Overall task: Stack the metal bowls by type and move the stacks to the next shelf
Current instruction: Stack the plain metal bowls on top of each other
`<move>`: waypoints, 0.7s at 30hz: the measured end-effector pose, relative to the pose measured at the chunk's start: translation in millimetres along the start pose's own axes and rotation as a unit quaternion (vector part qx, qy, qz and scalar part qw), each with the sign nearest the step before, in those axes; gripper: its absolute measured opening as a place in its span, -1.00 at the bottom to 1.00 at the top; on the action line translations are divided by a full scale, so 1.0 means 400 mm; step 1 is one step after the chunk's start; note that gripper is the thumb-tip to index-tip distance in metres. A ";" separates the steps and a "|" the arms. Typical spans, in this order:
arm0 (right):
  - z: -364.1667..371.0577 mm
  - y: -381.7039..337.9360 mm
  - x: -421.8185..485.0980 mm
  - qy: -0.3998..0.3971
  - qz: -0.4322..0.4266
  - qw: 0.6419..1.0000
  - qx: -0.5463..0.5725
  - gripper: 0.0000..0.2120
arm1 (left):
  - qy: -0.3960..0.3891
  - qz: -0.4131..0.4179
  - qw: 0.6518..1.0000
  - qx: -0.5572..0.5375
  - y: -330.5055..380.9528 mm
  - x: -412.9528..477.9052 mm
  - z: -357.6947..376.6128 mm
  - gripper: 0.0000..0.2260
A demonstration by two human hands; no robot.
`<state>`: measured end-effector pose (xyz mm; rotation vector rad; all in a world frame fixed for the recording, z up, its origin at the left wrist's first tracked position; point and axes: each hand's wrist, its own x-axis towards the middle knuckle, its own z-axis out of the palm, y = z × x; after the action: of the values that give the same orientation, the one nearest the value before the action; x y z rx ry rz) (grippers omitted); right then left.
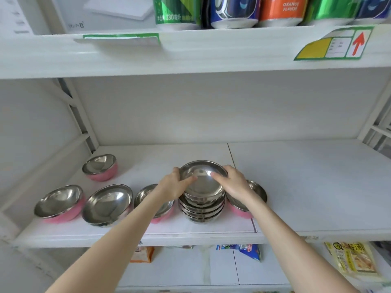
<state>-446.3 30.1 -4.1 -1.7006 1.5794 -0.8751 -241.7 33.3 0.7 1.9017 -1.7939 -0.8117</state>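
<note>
Look up at the top shelf. The orange can (pixel 282 10) says "ORANGE FLAVOR" in white letters. The green can (pixel 176 12) beside the left end of the row shows "330" with some small signs you can't read. A white box (pixel 69 17) on the left says "Wi-Fi". The shelf tag (pixel 334 44) on the right has a red arrow pointing up; its small writing is too blurry.
</note>
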 end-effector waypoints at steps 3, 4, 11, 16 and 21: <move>0.016 0.031 0.003 -0.004 0.001 1.000 -0.011 -0.70 | 0.017 -0.001 0.999 0.043 -0.009 -0.009 0.025 -0.46; 0.020 0.037 0.004 -0.005 0.005 1.000 -0.008 -0.71 | 0.030 0.000 0.998 0.064 -0.010 -0.010 0.031 -0.45; 0.030 0.047 0.000 -0.036 0.028 0.998 -0.037 -0.68 | 0.059 -0.012 0.974 0.219 -0.012 -0.021 0.042 -0.36; 0.015 0.026 -0.024 -0.041 0.025 0.990 -0.133 -0.62 | 0.087 -0.008 0.944 0.318 -0.006 -0.056 0.030 -0.37; -0.003 0.003 -0.091 0.014 -0.056 0.975 -0.215 -0.37 | 0.150 0.021 0.901 0.405 -0.027 -0.125 -0.010 -0.41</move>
<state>-449.9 66.4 -6.0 -2.0999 1.8029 -0.6412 -231.3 83.4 3.5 2.2659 -2.1286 0.3284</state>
